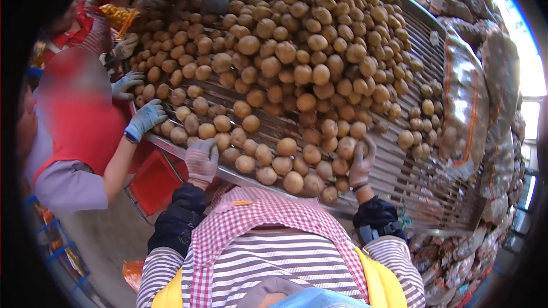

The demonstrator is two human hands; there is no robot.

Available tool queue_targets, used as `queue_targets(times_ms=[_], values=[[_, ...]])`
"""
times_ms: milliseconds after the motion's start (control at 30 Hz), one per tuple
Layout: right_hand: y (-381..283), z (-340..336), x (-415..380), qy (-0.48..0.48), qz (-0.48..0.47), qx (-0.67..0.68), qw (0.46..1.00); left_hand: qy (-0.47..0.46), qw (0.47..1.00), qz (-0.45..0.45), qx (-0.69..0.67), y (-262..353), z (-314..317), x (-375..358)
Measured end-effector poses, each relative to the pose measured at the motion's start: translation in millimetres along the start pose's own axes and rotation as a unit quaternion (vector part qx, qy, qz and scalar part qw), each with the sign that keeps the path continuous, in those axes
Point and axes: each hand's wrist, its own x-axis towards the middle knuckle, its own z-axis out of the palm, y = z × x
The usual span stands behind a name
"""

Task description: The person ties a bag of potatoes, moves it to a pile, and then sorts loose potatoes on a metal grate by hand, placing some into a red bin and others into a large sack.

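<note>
Both my hands wear pale work gloves and rest at the near edge of a slatted metal sorting table. My left hand lies against the front rim, its fingers stretched out beside a few loose potatoes. Cupped along the right side of the near potatoes, my right hand has its fingers extended and touches a large potato. Between the two hands spreads a loose layer of potatoes. Neither hand is wrapped round a potato.
A tall potato heap covers the table's far part. Filled net sacks stand along the right. At left, a co-worker in a red apron has a blue-gloved hand on the table edge. A red crate sits below.
</note>
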Motion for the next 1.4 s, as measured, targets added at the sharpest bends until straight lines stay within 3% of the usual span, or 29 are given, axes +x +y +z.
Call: queue_targets(times_ms=[67,200,267,300,367,400,467,500,600,700,800,867,1000,1133,1200,1233,1267,1367,1400], values=[[-12.5,30.6,-3.4,0.008,0.051,0.078,0.996,-0.025,1.000,-0.009,-0.001,3.6,-5.0,6.2],[-66.4,82.0,11.9,0.007,-0.011,0.130,0.991,-0.037,0.999,-0.021,-0.009,5.8,-8.7,5.8],[-38.8,118.8,15.0,-0.032,-0.192,0.055,0.979,-0.030,0.999,-0.031,-0.006,3.3,-7.0,4.5],[-47.2,132.8,21.4,-0.028,-0.210,0.074,0.975,-0.042,0.998,-0.049,0.005,4.5,-7.0,5.9],[-70.8,156.5,23.7,-0.112,-0.117,0.164,0.973,-0.053,0.996,-0.071,0.002,6.6,-7.8,8.9],[-94.0,169.1,29.9,-0.093,-0.127,0.149,0.976,-0.053,0.996,-0.072,-0.013,7.0,-9.0,10.5],[-130.4,190.2,46.3,-0.163,-0.214,-0.046,0.962,-0.043,0.995,-0.089,-0.026,5.9,-7.8,11.2],[-144.7,200.9,50.8,-0.166,-0.256,-0.021,0.952,-0.031,0.995,-0.093,-0.033,5.2,-7.7,11.5],[-164.9,252.5,53.5,-0.247,-0.176,0.167,0.938,-0.032,0.993,-0.102,-0.046,3.3,-7.1,11.1],[-201.4,251.9,63.3,-0.312,-0.273,0.131,0.900,-0.038,0.992,-0.108,-0.061,-11.6,-7.7,13.8],[-214.7,210.6,87.6,-0.250,-0.398,0.077,0.879,-0.034,0.989,-0.128,-0.063,-22.1,-12.3,17.1],[-200.1,174.7,110.9,-0.161,-0.420,0.003,0.893,-0.057,0.994,-0.079,-0.058,-28.1,-8.2,16.8],[-156.3,117.7,156.5,-0.002,-0.334,-0.146,0.931,-0.052,0.991,-0.107,-0.062,-27.2,-10.3,16.8],[-120.0,121.4,167.7,0.000,-0.318,-0.150,0.936,-0.056,0.990,-0.107,-0.069,-27.9,-10.1,17.2],[-138.9,134.5,151.2,-0.072,-0.300,-0.232,0.922,-0.062,0.990,-0.107,-0.064,-27.5,-11.8,14.4],[-133.6,149.4,151.5,-0.084,-0.309,-0.187,0.929,-0.063,0.991,-0.102,-0.063,-27.9,-11.7,16.6],[-141.8,161.2,144.3,-0.049,-0.313,-0.244,0.917,-0.063,0.991,-0.101,-0.061,-26.2,-11.9,16.2],[-138.6,188.3,147.9,-0.099,-0.298,-0.259,0.913,-0.044,0.993,-0.089,-0.056,-24.9,-10.7,19.6],[-139.8,197.7,154.7,-0.105,-0.335,-0.244,0.904,-0.049,0.993,-0.092,-0.058,-25.6,-9.4,21.7]])
